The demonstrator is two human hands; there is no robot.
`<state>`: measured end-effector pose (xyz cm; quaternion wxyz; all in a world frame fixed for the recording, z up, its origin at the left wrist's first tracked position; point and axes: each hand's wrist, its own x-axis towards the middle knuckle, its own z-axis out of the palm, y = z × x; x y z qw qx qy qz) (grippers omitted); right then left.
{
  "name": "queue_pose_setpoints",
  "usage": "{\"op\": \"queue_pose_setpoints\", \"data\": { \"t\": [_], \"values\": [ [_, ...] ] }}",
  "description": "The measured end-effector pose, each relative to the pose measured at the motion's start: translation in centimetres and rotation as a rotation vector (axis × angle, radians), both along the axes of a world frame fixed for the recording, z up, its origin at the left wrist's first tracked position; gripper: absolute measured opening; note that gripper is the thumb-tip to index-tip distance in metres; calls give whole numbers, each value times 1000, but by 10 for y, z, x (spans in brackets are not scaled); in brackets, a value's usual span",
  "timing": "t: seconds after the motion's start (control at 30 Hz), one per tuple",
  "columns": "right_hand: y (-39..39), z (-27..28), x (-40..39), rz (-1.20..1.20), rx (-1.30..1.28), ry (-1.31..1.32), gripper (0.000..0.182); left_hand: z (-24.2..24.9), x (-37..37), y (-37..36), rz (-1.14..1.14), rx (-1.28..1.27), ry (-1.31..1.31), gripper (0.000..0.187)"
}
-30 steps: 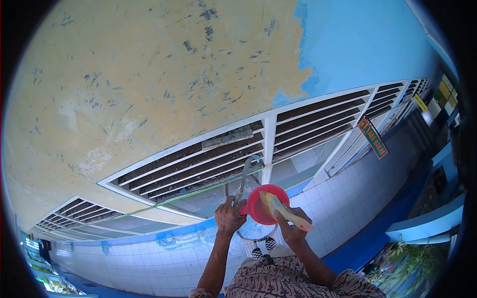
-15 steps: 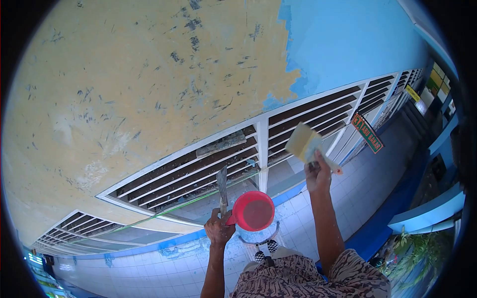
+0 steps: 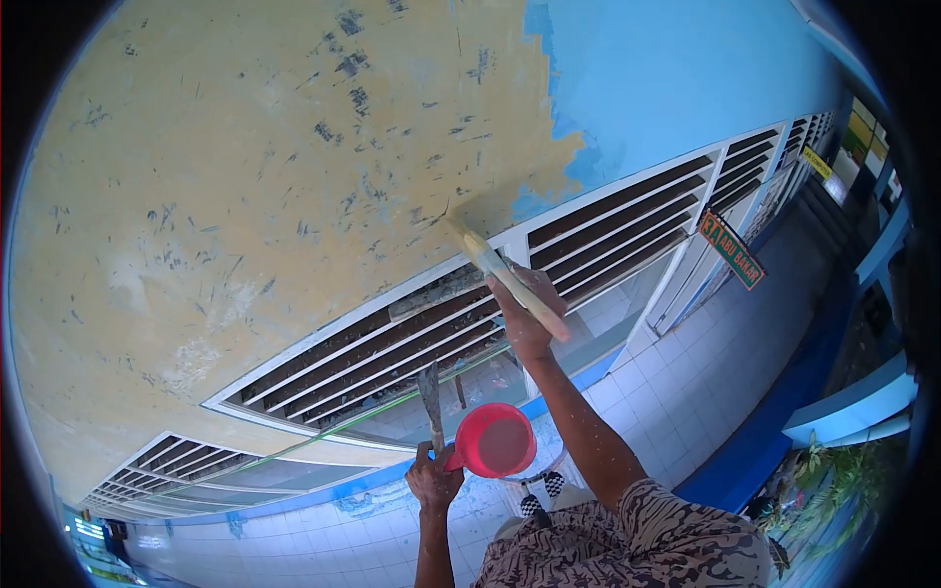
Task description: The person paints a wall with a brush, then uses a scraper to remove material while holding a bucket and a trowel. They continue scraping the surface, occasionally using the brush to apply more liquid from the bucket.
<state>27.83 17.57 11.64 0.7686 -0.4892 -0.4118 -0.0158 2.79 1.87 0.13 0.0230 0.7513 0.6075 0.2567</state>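
Note:
My right hand [image 3: 529, 312] is closed round the handle of a wide paintbrush [image 3: 478, 247], with the pale bristles right at the tan wall [image 3: 294, 225] just above the louvre frame. Lower down, my left hand [image 3: 433, 478] grips the handle of a red plastic dipper [image 3: 477, 453] that holds murky, brownish-grey liquid. The same hand also has a scraper [image 3: 429, 397] in it, its stained blade pointing up. Dark scrape marks and pale patches cover the tan wall. To the right, a blue painted area [image 3: 676, 78] meets it along a ragged edge.
White-framed louvre vents [image 3: 618, 220] run below the wall, and a loose board [image 3: 446, 294] lies across the slats. A green cord [image 3: 377, 412] stretches in front. A hanging sign [image 3: 731, 249] is at the right. Far below lies a tiled floor [image 3: 392, 524], with plants [image 3: 833, 500] at lower right.
My right hand has swung left and up, bringing the brush from in front of the louvres to the tan wall. My left hand still holds the dipper and scraper, slightly lower in view.

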Motion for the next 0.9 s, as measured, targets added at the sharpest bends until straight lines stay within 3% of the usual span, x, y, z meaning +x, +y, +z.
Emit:
{"op": "queue_pose_setpoints", "data": {
  "t": [0.03,0.1,0.17,0.2,0.27,0.37,0.4,0.47,0.53,0.6,0.63,0.67,0.7,0.77,0.8,0.9],
  "values": [
    [-2,1,-2,187,10,101,26,0,-2,0,-9,-3,12,22],
    [18,-13,33,194,36,217,36,-4,-7,0,-13,12,9,22],
    [35,-6,97,32,79,214,32,-6,-11,-4,-11,25,0,22],
    [44,3,122,35,203,481,32,-5,-13,-7,2,27,-7,22],
    [56,-2,176,-208,348,392,29,-6,-17,-11,19,25,-13,22],
    [55,0,179,-301,358,315,25,-8,-19,-15,36,32,-12,22],
    [55,-2,162,-301,358,312,25,-7,-18,-15,40,29,-24,22],
    [45,-11,88,-233,88,-16,21,-7,-15,-12,34,25,-36,22],
    [29,-15,28,-112,140,-90,23,-7,-12,-7,35,2,-61,21],
    [9,-10,10,63,106,-34,25,-6,-13,-4,15,3,-32,18],
    [4,-5,14,112,-50,107,25,-5,-14,-3,6,0,-1,16],
    [7,-5,33,129,-30,73,28,-5,-15,-3,6,-2,-2,16],
    [22,-17,54,202,10,288,32,-4,-16,-4,9,3,-18,15],
    [49,-19,125,0,92,193,37,-4,-20,-9,11,10,-33,15],
    [46,8,141,53,187,495,40,-6,-22,-13,45,10,-47,15],
    [59,12,199,-215,378,388,38,-10,-27,-21,105,8,-62,16]
  ]
}}
